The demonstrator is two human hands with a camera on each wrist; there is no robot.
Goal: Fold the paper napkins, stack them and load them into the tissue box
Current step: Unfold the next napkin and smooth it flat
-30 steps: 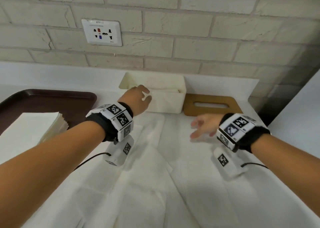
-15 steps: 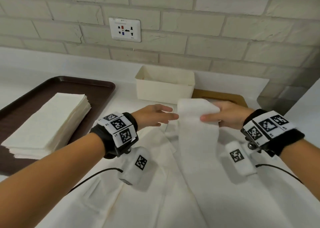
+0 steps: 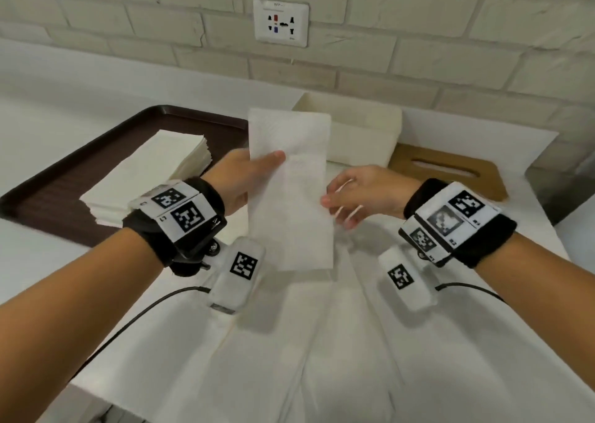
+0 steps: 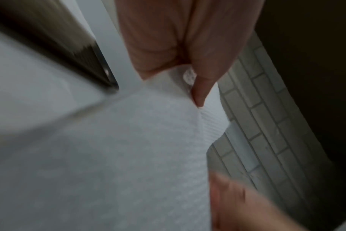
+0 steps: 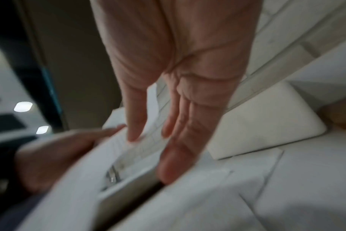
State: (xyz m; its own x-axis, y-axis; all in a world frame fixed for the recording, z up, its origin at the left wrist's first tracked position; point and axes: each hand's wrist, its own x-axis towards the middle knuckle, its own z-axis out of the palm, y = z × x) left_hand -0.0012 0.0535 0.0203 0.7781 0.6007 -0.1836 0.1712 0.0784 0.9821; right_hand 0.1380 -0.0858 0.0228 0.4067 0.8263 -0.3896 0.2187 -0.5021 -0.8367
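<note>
A long folded white napkin (image 3: 289, 197) hangs upright in the air in front of the white tissue box (image 3: 363, 132). My left hand (image 3: 244, 178) pinches its left edge, thumb on the near face; the left wrist view shows a fingertip (image 4: 199, 90) pressed into the napkin (image 4: 128, 148). My right hand (image 3: 354, 197) is just right of the napkin with fingers straight and spread, its thumb tip at the paper's right edge. In the right wrist view the fingers (image 5: 168, 132) are extended, with the box (image 5: 267, 121) beyond.
A stack of folded napkins (image 3: 154, 171) lies on a dark brown tray (image 3: 64, 197) at the left. A wooden lid with a slot (image 3: 450, 171) lies right of the box. Unfolded napkins (image 3: 322, 342) cover the table below my hands. A brick wall stands behind.
The napkin passed from my right hand to my left and now hangs higher. My right hand let go and opened beside it.
</note>
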